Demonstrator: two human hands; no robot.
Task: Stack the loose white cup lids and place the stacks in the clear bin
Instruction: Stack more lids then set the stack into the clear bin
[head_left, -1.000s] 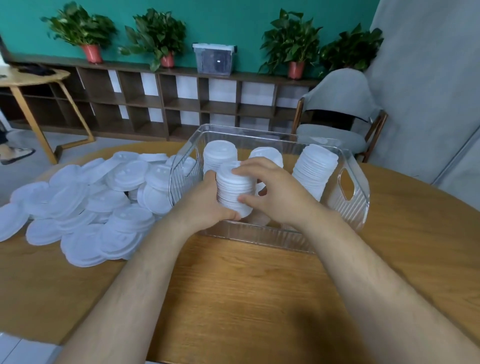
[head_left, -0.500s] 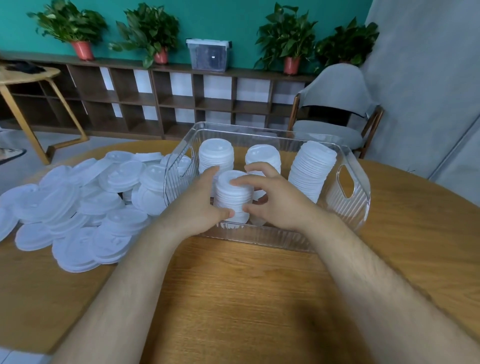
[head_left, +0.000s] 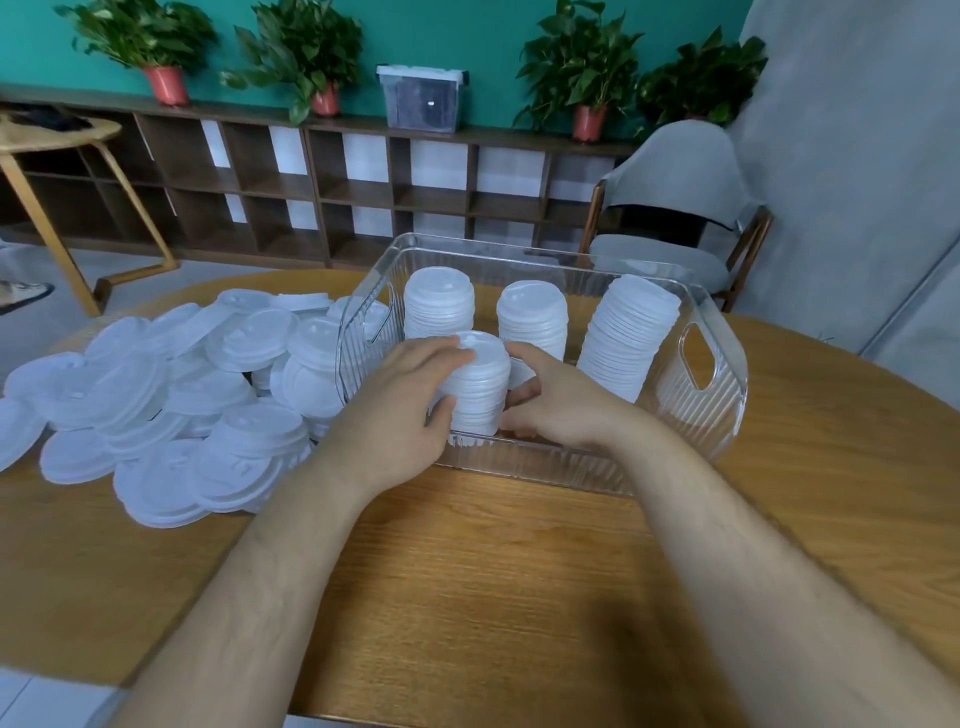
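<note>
Both hands reach over the near wall of the clear bin (head_left: 545, 465), which stands on the round wooden bench (head_left: 493, 597). Between them, in the bin's near-left part, is a short stack of white cup lids (head_left: 480, 387). The left hand (head_left: 400, 410) grips its left side, with the fingers curled over the top edge and the thumb against the near face. The right hand (head_left: 563, 408) grips its right side, with the fingers curled round the lids. The stack is upright, its base low behind the bin's ribbed near wall. Whether it rests on the bin's floor I cannot tell.

3 more stacks stand inside the bin. The back-left stack (head_left: 439, 301) is upright in the bin's far-left part, just behind the held one. The middle stack (head_left: 532, 317) stands beside it toward the bin's centre, just beyond the right hand's fingers. The tall stack (head_left: 628, 338) is in the bin's right half and leans toward the right wall with its handle cutout.

Outside the bin, left of its left wall, loose white cup lids (head_left: 171, 395) lie in a wide overlapping heap on the bench, the nearest just beside that wall.

Beyond the bin's far wall are a grey chair (head_left: 670, 208) and a dark wooden shelf unit (head_left: 311, 197), which carries potted plants (head_left: 582, 67) and a lidded storage box (head_left: 423, 98)
</note>
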